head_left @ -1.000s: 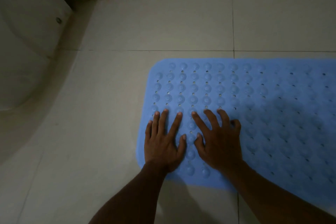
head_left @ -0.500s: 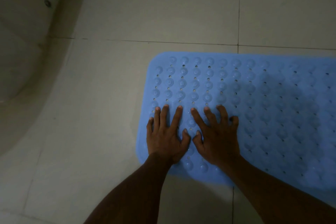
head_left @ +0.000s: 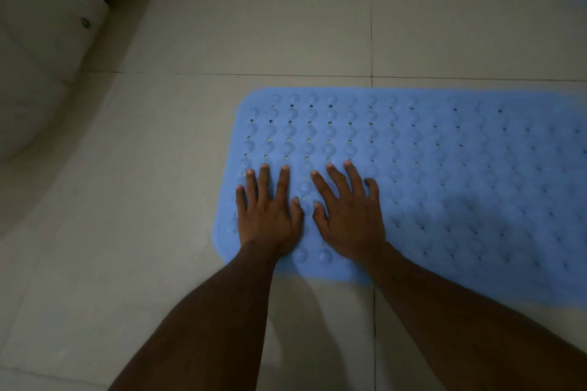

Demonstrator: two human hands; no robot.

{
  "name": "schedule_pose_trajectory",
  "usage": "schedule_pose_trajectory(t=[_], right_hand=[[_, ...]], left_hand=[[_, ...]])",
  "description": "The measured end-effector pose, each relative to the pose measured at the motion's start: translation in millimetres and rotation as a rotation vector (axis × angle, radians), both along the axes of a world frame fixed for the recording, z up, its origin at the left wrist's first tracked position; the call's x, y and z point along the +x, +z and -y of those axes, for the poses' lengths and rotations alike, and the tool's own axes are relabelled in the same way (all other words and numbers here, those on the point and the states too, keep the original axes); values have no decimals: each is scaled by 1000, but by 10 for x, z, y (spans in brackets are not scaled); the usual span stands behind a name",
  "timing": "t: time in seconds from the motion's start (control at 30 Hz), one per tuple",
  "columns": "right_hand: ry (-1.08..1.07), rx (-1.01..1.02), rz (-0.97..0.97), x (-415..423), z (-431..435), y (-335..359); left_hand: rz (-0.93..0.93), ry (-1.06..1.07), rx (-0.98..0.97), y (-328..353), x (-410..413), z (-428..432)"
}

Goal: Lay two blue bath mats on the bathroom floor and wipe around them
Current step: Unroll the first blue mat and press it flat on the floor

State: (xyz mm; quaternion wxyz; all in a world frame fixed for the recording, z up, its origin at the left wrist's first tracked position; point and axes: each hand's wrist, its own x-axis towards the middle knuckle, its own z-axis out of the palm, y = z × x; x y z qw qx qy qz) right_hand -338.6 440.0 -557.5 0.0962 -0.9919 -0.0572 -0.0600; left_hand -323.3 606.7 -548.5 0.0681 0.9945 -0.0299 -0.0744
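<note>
Head view: left hand [head_left: 268, 216] and right hand [head_left: 347, 216], fingers spread and gripping nothing, press flat on a blue bath mat [head_left: 444, 168] lying on the tiled floor [head_left: 222, 41]; likely soft, floppy rubber, best lifted by its edge.

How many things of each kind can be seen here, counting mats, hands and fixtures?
Blue mats: 1, the mat, flat on the tile floor
Hands: 2, the left hand and the right hand, both flat on the mat
White fixtures: 1, the fixture at the left
Total: 4
</note>
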Motion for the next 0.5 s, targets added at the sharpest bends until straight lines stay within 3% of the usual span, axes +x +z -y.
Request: schedule_pose_trajectory(t=[0.1,0.3,0.5], right_hand=[[65,-5,-58,-358,300,-28],[-17,-76,-61,-1182,1399,59],[-367,-56,-89,-1204,1920,199]], left_hand=[[-91,24,-20,143,-255,211],[-177,-40,-11,260,-756,633],[-115,-303,-37,381,-654,1236]])
